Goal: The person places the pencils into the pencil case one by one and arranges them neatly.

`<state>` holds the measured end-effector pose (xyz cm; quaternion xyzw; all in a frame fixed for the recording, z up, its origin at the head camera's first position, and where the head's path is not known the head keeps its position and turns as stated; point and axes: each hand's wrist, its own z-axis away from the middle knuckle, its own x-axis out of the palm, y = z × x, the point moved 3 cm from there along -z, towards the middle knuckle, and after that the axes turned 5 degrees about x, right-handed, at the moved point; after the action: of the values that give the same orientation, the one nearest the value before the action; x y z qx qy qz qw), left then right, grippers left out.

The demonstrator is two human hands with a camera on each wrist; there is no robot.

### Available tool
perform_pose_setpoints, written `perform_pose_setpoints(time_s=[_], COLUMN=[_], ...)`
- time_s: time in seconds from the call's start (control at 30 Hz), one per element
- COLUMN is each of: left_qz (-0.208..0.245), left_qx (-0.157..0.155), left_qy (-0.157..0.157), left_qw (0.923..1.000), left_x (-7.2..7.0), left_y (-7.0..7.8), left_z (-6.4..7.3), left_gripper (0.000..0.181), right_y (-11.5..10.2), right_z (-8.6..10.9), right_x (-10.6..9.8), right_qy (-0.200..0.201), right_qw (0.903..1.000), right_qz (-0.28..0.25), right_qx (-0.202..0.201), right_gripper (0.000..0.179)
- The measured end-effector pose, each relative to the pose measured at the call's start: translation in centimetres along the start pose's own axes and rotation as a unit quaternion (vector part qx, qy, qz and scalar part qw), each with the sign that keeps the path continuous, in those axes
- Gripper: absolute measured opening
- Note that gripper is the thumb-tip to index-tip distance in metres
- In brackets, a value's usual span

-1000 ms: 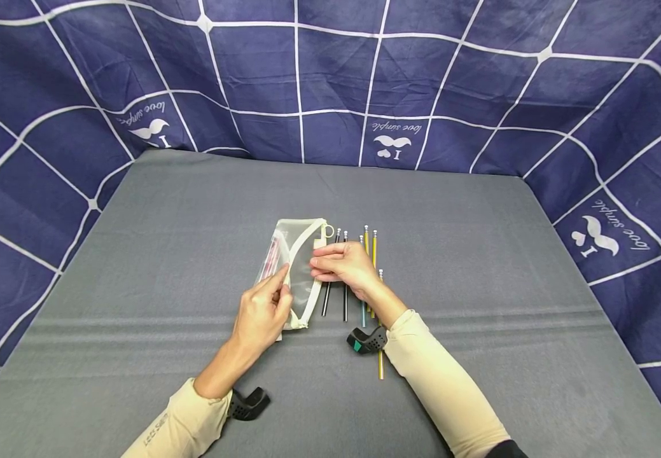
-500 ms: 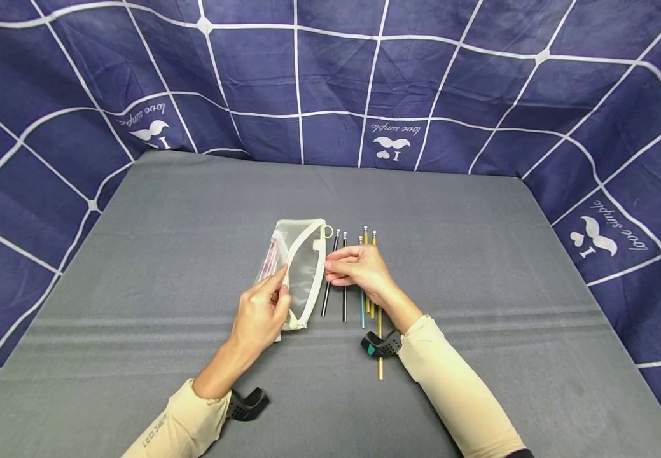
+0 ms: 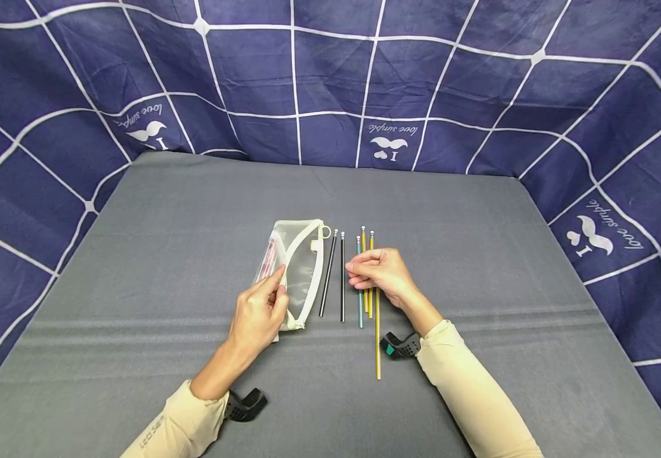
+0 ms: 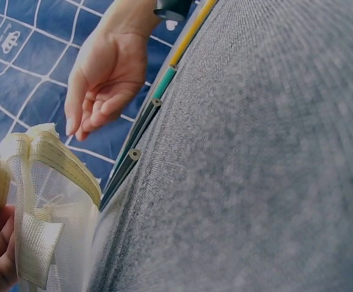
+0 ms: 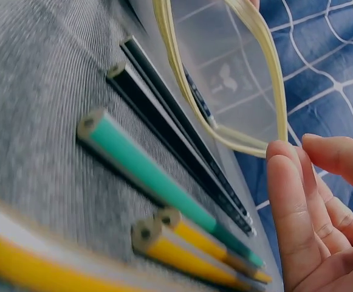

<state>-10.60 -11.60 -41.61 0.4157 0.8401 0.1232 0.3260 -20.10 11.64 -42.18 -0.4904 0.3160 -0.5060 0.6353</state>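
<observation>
My left hand pinches the near-left opening edge of a clear mesh pencil pouch with cream zipper trim. The pouch mouth gapes toward the right, and red-striped contents show through its left side. My right hand hovers over the pencils with fingers loosely bent, holding nothing; in the right wrist view its thumb and fingertips stand apart. Beneath and beside it lie two black pencils, a teal pencil and several yellow pencils, one lying nearer the front. The right hand partly hides the yellow ones.
A grey cloth-covered table spreads around the pouch and pencils. Behind it and at both sides hangs a blue curtain with white grid lines. Black wrist devices are strapped at both wrists.
My right hand has moved rightward, away from the pouch mouth to above the pencils. My left hand keeps its hold on the pouch edge, nearly still.
</observation>
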Motion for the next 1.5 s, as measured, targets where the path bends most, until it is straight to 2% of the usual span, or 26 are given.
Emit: perform_pose_setpoints(time_s=[0.5, 0.87, 1.07, 1.23, 1.33, 1.5], left_qz=[0.003, 0.006, 0.005, 0.003, 0.002, 0.001], left_qx=[-0.001, -0.001, 0.001, 0.001, 0.001, 0.0], left_qy=[-0.003, -0.002, 0.0, 0.0, 0.0, 0.002], left_qw=[1.0, 1.0, 1.0, 1.0, 1.0, 1.0], left_x=[0.0, -0.1, -0.1, 0.0, 0.0, -0.1], left_y=[0.0, -0.1, 0.0, 0.0, 0.0, 0.0], left_z=[0.0, 0.0, 0.0, 0.0, 0.0, 0.1], left_gripper=[0.037, 0.037, 0.037, 0.037, 0.037, 0.037], right_y=[0.4, 0.7, 1.3, 1.8, 1.9, 1.8], right_z=[0.6, 1.1, 1.3, 1.6, 1.7, 2.0], right_x=[-2.7, -4.7, -6.0, -6.3, -6.1, -5.8], right_qy=[0.013, 0.024, 0.025, -0.009, -0.02, -0.011], right_qw=[0.9998, 0.9984, 0.99, 0.9787, 0.9741, 0.9703], right_qz=[0.003, 0.051, 0.127, 0.175, 0.193, 0.213], right_qx=[-0.013, 0.009, 0.055, 0.106, 0.116, 0.115], right_gripper=[0.017, 0.025, 0.021, 0.024, 0.026, 0.027])
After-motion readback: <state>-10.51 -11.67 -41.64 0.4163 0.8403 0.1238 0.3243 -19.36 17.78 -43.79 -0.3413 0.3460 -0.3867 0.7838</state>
